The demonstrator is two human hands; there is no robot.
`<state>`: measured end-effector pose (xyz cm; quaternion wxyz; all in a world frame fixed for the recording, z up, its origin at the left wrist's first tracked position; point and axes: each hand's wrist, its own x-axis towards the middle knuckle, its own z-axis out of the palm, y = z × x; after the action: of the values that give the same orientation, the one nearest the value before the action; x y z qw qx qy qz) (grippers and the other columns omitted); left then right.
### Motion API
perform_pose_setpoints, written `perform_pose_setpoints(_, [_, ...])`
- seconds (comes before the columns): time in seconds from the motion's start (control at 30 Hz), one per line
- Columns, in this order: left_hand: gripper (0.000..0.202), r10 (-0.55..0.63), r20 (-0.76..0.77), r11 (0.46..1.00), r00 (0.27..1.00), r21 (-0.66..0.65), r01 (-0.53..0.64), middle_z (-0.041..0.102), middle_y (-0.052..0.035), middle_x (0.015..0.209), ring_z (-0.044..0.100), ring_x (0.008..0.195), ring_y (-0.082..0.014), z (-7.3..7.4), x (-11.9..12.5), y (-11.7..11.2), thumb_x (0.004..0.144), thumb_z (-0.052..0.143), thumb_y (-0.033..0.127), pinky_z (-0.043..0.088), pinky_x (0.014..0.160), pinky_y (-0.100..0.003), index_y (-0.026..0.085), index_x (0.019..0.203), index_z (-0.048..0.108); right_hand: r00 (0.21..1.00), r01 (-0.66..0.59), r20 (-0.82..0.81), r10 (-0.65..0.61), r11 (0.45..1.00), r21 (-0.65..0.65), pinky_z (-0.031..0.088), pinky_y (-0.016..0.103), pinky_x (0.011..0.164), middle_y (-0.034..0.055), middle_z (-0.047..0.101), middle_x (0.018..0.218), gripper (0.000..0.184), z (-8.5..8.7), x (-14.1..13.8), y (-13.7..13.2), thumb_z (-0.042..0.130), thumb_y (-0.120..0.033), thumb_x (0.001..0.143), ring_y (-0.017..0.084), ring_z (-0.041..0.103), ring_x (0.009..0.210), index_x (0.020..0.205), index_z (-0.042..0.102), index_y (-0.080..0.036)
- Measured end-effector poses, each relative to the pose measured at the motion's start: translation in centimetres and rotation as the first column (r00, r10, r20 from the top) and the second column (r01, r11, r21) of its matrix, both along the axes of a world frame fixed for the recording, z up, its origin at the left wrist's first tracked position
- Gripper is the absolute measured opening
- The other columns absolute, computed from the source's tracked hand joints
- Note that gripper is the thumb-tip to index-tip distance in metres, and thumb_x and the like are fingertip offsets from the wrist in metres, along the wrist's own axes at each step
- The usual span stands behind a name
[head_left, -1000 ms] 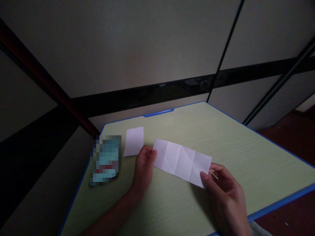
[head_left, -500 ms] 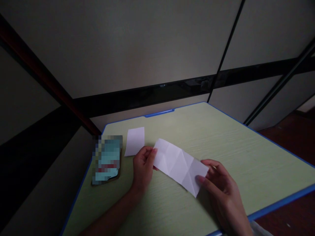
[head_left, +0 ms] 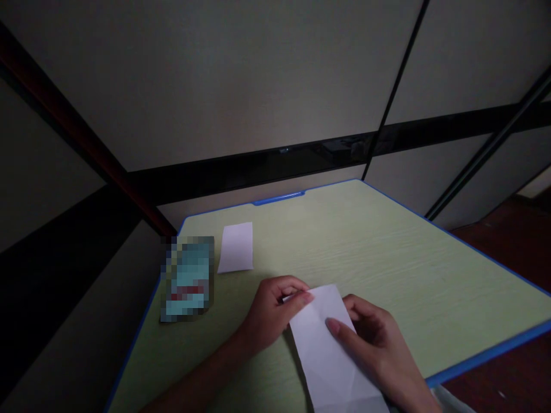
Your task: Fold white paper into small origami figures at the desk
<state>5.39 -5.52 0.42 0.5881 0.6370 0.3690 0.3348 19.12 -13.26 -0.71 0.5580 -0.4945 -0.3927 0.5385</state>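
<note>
A white strip of paper [head_left: 329,350] with crease lines across it slants down toward the bottom edge of the head view, where its lower end runs out of sight. My left hand [head_left: 275,312] pinches its upper left corner, thumb on top and fingers behind. On the strip's right edge, my right hand [head_left: 379,344] grips with the thumb on the face and the fingers underneath. A second, smaller white piece of paper [head_left: 236,246] lies flat on the table, beyond my left hand.
A blurred-out flat object with a dark edge [head_left: 189,281] lies at the table's left side. The pale wood-grain table [head_left: 387,241] has a blue rim and stands against a cabinet front [head_left: 258,86] with a dark band.
The paper strip has turned from lying across between my hands to pointing down toward me. My left hand has moved right and nearer, so both hands are now close together.
</note>
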Motion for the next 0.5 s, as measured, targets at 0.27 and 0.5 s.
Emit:
perform_pose_setpoints(0.27, [0.012,0.01,0.142,0.997,0.99,-0.081,0.002,0.053,0.002,0.067,0.05,0.061,-0.0093,-0.7,0.4,-1.1,0.065,0.058,0.015,0.038,0.053,-0.018,0.017,0.069,0.046,0.94,0.289,-0.175,-0.293,0.956,-0.052,0.037,0.019,0.041,-0.0035,0.056,0.047,0.021,-1.1,0.2,-0.1,0.068,-0.027,0.065,0.009,0.049,0.043,0.055,0.052,-0.016])
perform_pose_setpoints(0.5, [0.006,0.097,0.14,0.993,0.985,0.047,-0.104,0.05,0.0008,0.067,0.048,0.058,-0.0088,-0.6,0.6,-1.2,0.065,0.057,0.01,0.036,0.048,-0.017,0.015,0.064,0.054,0.964,0.213,-0.162,-0.212,0.977,-0.014,0.041,0.024,0.045,0.0009,0.063,0.056,0.017,-1.0,0.2,-0.1,0.063,-0.027,0.071,0.013,0.054,0.047,0.084,0.063,-0.016])
